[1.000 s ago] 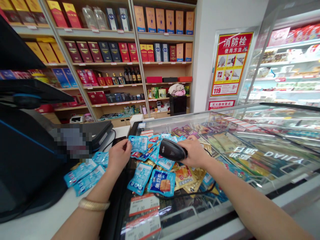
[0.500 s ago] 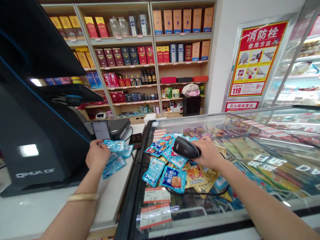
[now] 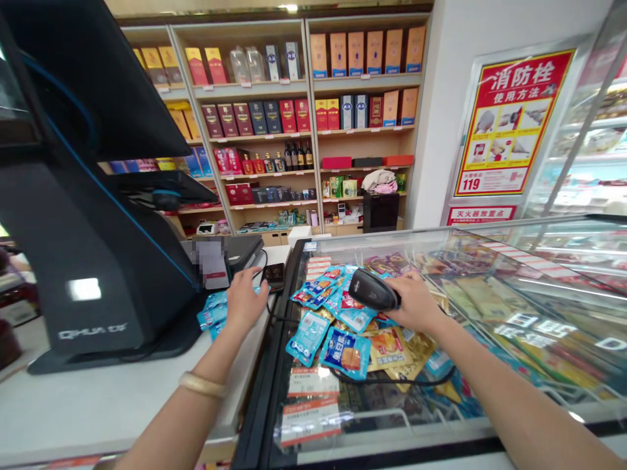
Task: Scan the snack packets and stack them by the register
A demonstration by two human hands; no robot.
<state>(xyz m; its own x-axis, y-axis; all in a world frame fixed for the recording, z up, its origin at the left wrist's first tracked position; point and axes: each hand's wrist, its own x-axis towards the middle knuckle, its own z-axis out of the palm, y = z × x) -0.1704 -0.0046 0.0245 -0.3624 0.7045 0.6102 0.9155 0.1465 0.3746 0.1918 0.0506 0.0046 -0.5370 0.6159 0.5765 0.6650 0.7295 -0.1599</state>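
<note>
In my right hand (image 3: 415,301) is a black barcode scanner (image 3: 373,290), with my fingers closed around its handle. It hovers over a heap of blue snack packets (image 3: 345,352) and gold snack packets (image 3: 389,347) on the glass lid of a display freezer (image 3: 372,427). My left hand (image 3: 245,301) is open, fingers apart, over the white counter (image 3: 147,398). Just left of it lie several blue packets (image 3: 211,312), partly covered by the hand. Whether my fingertips touch a packet is hard to tell.
A black checkout terminal (image 3: 112,281) stands on the counter at left. Near the counter's far edge lies a dark phone-like device (image 3: 273,275). A black cable (image 3: 392,380) runs across the freezer lid below the heap. Shelves of boxed bottles (image 3: 255,119) fill the back wall.
My left hand has let go of the blue packets on the counter and moved right, its fingers spreading. The scanner stays over the heap. The whole view has shifted slightly.
</note>
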